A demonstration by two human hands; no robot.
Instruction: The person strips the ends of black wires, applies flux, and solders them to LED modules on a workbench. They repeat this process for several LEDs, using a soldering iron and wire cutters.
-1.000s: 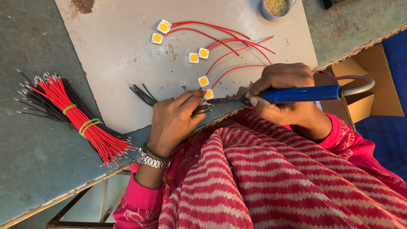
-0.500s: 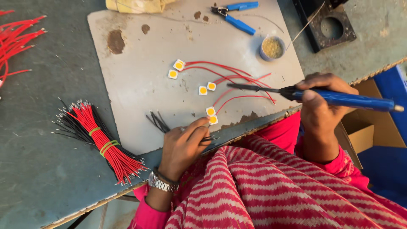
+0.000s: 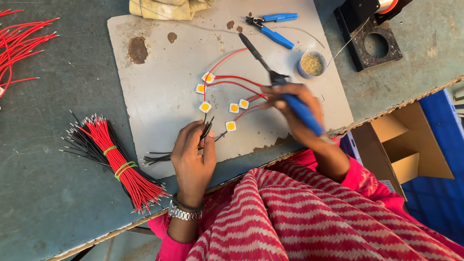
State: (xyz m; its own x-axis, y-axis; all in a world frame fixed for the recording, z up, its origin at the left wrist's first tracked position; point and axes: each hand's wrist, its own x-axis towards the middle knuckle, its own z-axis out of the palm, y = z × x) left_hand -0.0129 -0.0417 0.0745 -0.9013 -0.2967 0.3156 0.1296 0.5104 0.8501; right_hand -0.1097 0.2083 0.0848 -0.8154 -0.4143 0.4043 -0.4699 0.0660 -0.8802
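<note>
Left hand (image 3: 193, 157) fingers (image 3: 209, 140) pinched shut on a few thin black wires (image 3: 207, 129), tips just below the yellow square LED chips (image 3: 205, 107) with red leads (image 3: 232, 79) on the grey mat (image 3: 159, 87). Right hand (image 3: 295, 113) closed round the blue handle of a soldering iron (image 3: 278, 79), dark tip raised and tilted up-left over the mat, near the small flux tin (image 3: 311, 64). Beyond: banded bundle of red and black wires (image 3: 116, 162) on the green bench (image 3: 43, 183) at left, blue-handled cutters (image 3: 273, 26) at mat's top edge, open cardboard box (image 3: 401, 145) at right.
</note>
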